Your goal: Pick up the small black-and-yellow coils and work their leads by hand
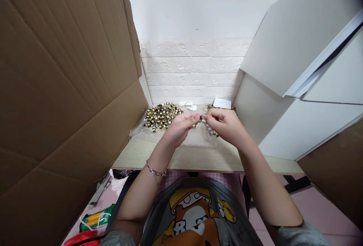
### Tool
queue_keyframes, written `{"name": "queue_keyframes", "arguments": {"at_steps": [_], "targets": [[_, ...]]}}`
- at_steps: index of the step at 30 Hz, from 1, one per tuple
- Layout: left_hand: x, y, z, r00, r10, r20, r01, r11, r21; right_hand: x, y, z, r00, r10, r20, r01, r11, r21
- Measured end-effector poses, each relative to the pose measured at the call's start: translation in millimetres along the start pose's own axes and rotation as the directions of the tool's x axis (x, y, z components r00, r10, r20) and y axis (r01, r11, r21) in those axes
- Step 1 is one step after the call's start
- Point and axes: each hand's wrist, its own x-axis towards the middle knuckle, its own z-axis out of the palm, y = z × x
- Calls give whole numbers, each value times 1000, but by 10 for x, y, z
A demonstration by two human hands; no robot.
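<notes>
My left hand [183, 125] pinches a small dark electronic part [201, 118] between thumb and fingertips, above the table. From the other side, my right hand [222, 123] is closed in a pinch at the part's right end; whatever its fingertips grip is too small to make out. Behind my left hand lies a heap of small black and yellow components [161, 115], which look like tiny wound coils. A second pile of similar parts [210, 107] sits behind my right hand, partly hidden by it.
A clear plastic sheet [195, 139] lies on the pale wooden table [204, 159]. At the back are a white card [222, 103] and paper scraps [192, 107]. A tall cardboard wall [70, 68] stands left, white panels [263, 53] right, and a white brick-patterned wall [198, 64] behind.
</notes>
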Motion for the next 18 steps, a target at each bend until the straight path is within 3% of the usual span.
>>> {"name": "queue_keyframes", "arguments": {"at_steps": [8,18], "targets": [[9,-39,-20,995,-85,58,88,995,-51,60,29,-90,988,-136,67,139,990,-40],[-16,16,-6,998,-44,39,41,996,77,135,129,-96,965,-113,238,92,991,99]]}}
